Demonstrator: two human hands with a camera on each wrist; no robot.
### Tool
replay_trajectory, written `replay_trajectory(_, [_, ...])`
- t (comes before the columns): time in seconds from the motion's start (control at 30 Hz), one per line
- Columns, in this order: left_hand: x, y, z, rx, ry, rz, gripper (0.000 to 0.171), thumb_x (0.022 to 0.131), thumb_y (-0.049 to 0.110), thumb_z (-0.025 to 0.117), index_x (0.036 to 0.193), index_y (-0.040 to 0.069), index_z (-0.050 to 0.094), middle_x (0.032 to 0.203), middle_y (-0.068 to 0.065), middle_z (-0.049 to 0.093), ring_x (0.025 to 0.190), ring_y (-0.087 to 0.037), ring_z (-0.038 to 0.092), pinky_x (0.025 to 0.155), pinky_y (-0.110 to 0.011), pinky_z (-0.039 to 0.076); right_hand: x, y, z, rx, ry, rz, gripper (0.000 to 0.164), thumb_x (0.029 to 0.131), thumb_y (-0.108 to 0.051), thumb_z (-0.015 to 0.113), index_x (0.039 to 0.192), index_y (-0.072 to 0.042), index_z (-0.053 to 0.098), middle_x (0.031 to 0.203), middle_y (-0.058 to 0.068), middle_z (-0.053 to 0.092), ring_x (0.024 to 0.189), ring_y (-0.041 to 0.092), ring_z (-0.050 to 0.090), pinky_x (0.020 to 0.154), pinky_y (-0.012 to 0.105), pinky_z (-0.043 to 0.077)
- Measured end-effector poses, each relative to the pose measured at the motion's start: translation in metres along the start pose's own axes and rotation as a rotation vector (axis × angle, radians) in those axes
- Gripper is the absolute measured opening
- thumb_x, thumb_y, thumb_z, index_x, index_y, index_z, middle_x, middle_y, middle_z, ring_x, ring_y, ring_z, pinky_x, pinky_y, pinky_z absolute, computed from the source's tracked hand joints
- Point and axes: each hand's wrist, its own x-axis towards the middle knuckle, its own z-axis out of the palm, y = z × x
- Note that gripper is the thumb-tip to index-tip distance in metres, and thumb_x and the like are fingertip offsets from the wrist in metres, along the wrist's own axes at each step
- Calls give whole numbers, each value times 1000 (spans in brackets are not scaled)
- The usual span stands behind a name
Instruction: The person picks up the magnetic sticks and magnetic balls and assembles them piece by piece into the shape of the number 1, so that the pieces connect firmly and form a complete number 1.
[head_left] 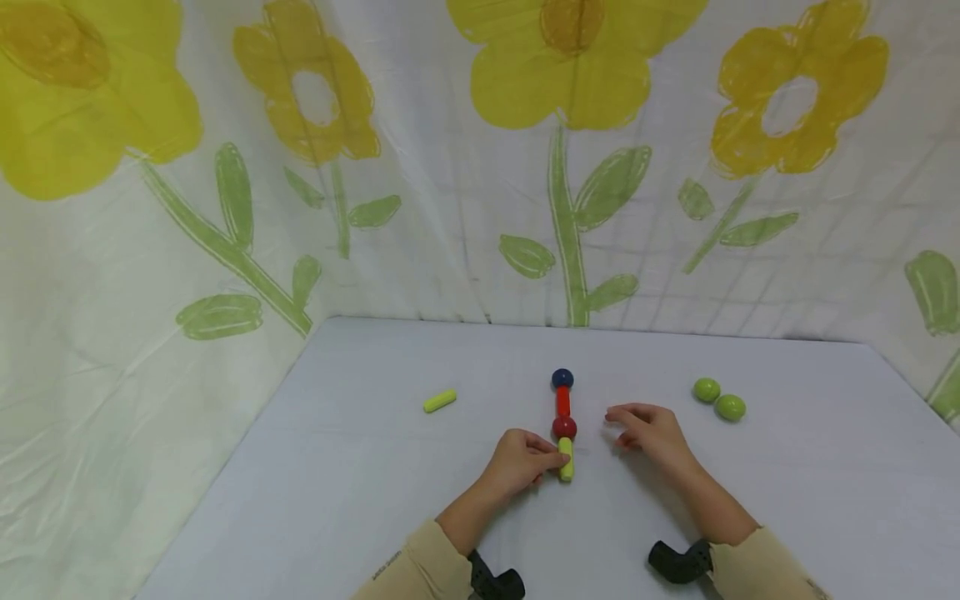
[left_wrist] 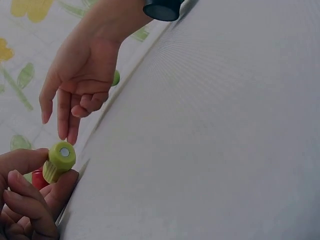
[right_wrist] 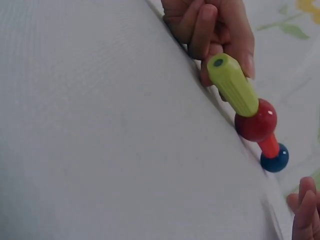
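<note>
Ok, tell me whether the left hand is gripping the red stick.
No, the left hand pinches the yellow-green stick, while the red stick lies between the blue ball and the red ball.

On the table, lower half of head frame, a row of rods and balls runs vertically just right of centre, left hand at its lowest rod, loose rod farther left, right hand to the right, two loose balls beyond, backdrop behind.
</note>
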Motion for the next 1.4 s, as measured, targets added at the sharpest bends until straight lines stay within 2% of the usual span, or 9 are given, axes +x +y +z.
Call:
replay_trajectory(0.13, [0,0,0,5,3,-7,19,78,19,75,85,2,70,67,-2,67,44,-6,41,42,-16,33,-3,3,-13,19,8,8,47,94,-34,54,121,5,56,103,8,69,65,6,60,65,20,50])
replay_trajectory(0.27, [0,0,1,-2,1,-19,19,78,20,75,85,3,70,70,-3,69,44,-6,41,42,-16,33,-7,7,-28,45,30,-3,49,93,-31,56,122,8,54,95,-5,69,64,4,60,65,20,51])
replay_trajectory(0.37, [1,-1,1,-10,4,-19,19,78,20,75,85,2,70,70,-4,69,44,-6,40,42,-16,33,-10,9,-41,15,57,-20,52,92,-33,57,123,8,53,88,-9,67,64,3,60,66,20,51])
replay_trajectory(0.5, [1,0,1,-7,9,-19,19,78,19,75,85,3,70,69,-4,69,44,-6,40,42,-16,32,-13,12,-55,-65,115,-44,56,90,-37,59,125,6,53,88,-8,64,66,3,61,66,19,51])
replay_trajectory(0.73, [0,1,1,26,3,-16,19,79,20,74,87,3,70,69,-1,68,45,-6,40,44,-17,33,-13,21,-78,-82,243,-105,56,89,-35,62,122,9,54,82,-30,53,61,2,61,62,19,51])
replay_trajectory(0.93, [-1,3,1,26,5,-21,19,79,21,74,86,3,70,69,-1,68,45,-7,40,44,-17,32,-13,27,-97,-65,303,-84,53,87,-35,64,119,7,56,68,-20,62,59,3,61,59,19,50])
replay_trajectory(1.13, [-1,4,0,28,7,-29,19,79,21,74,86,4,70,66,0,66,45,-7,40,43,-18,32,-12,38,-113,-54,355,-21,27,84,-35,67,106,-20,63,59,-18,61,57,2,61,57,19,47])
replay_trajectory(1.27, [-1,4,0,38,4,-34,20,79,22,74,87,4,70,66,1,66,45,-7,40,44,-18,32,-12,43,-119,-61,377,19,24,83,-37,68,103,-25,63,55,-17,59,56,2,59,55,19,46])
replay_trajectory(1.4, [-1,3,0,37,3,-38,20,79,22,74,87,4,70,65,1,65,45,-7,40,44,-18,32,-12,48,-124,-68,396,39,31,83,-37,68,108,-20,62,52,-18,58,54,1,58,53,19,45])
